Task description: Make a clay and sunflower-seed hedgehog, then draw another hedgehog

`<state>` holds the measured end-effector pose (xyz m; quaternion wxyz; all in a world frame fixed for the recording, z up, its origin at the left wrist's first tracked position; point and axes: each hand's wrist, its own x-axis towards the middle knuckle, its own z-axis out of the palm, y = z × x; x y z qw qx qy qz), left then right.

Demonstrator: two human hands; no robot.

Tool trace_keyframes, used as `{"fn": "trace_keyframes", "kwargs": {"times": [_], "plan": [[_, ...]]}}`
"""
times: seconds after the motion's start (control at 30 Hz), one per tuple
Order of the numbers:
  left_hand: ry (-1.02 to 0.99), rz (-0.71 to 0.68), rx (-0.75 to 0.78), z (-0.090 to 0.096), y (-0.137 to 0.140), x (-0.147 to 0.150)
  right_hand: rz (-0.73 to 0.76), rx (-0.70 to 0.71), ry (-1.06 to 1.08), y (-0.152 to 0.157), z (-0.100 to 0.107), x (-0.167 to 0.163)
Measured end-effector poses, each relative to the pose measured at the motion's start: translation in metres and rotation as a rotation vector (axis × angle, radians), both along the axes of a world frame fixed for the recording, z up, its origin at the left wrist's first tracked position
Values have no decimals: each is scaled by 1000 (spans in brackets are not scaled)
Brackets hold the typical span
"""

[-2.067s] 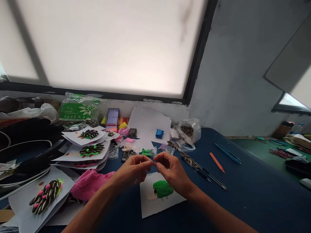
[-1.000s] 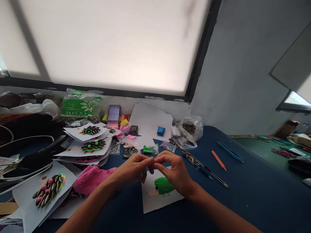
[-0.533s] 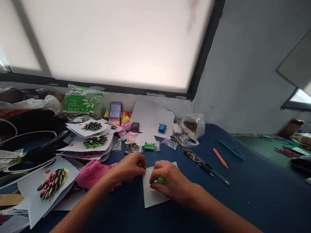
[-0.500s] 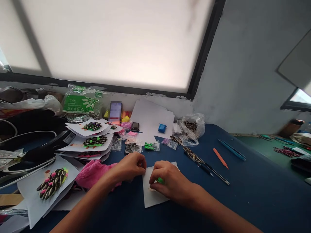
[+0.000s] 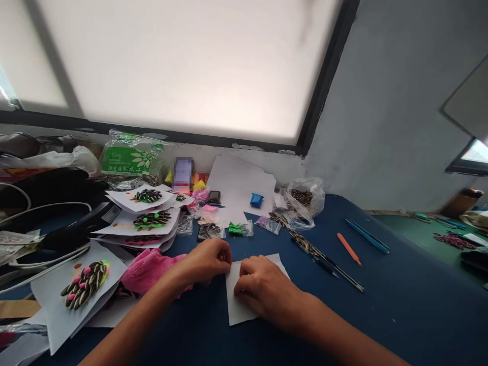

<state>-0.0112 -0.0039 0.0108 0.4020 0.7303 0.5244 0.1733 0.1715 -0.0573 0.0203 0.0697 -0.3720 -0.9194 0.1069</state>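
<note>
Directly beneath curled right fingers (image 5: 246, 281), white paper (image 5: 235, 311), its corner beside curled left fingers (image 5: 225, 250), any pinch hidden.

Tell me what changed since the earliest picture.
The right hand parted from the left hand, moving down over the white sheet and hiding its green shape; the left shifted slightly left, by the sheet's upper-left corner. Anything held is unclear. The orange marker and blue packet stayed put.

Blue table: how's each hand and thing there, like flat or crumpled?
Small paper: flat, partly covered
Left hand: curled
Right hand: curled over small paper
Pink cloth: crumpled
Seed pictures: piled
Clear bag: seeds inside
Green bag: propped upright
Blue packet: on white sheets
Orange pen: lying down
</note>
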Motion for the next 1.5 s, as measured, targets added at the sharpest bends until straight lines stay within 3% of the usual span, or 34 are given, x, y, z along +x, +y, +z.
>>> {"fn": "trace_keyframes", "kwargs": {"times": [0.57, 0.87, 1.0, 1.1, 1.2, 1.5], "plan": [[59, -31, -27, 4, -1, 1, 46, 22, -130, -12, 16, 4], [105, -61, -21, 9, -2, 2, -53, 68, -42, -9, 16, 6], [-132, 80, -94, 10, 0, 3, -123, 75, 57, -4, 12, 6], [-586, 242, -167, 12, 4, 3, -187, 29, 200, 1, 10, 6], [-930, 291, -253, 13, 5, 4, -262, -43, 354, 6, 9, 6], [-1026, 154, -316, 12, -6, 19, -400, -223, 651, 10, 10, 6]]}}
